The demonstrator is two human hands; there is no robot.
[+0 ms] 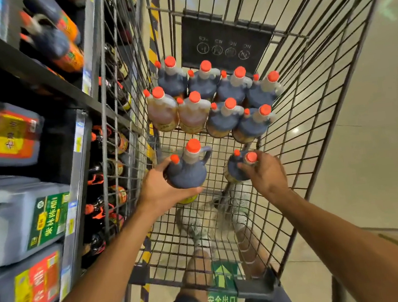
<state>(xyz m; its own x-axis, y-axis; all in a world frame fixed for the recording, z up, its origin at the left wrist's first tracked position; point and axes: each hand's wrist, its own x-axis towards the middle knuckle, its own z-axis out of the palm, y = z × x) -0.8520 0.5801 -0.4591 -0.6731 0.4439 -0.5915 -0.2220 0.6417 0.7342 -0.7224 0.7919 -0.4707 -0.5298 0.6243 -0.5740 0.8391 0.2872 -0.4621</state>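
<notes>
Inside a wire cage trolley (312, 101), my left hand (162, 185) grips the belly of a dark jug-shaped bottle (189, 169) with an orange cap and a side handle. My right hand (265, 170) holds a second dark bottle (237, 168) by its neck, fingers curled round the orange cap. Both bottles are near the trolley's mesh floor. Farther back stand several more orange-capped bottles (224, 117), most dark, two of them amber (163, 110).
Shop shelving (32, 71) on the left carries large grey canisters (18, 218) and dark bottles. The trolley's wire walls rise on the left, back and right. Below the mesh show my feet and a green exit sign (222, 301) on the floor.
</notes>
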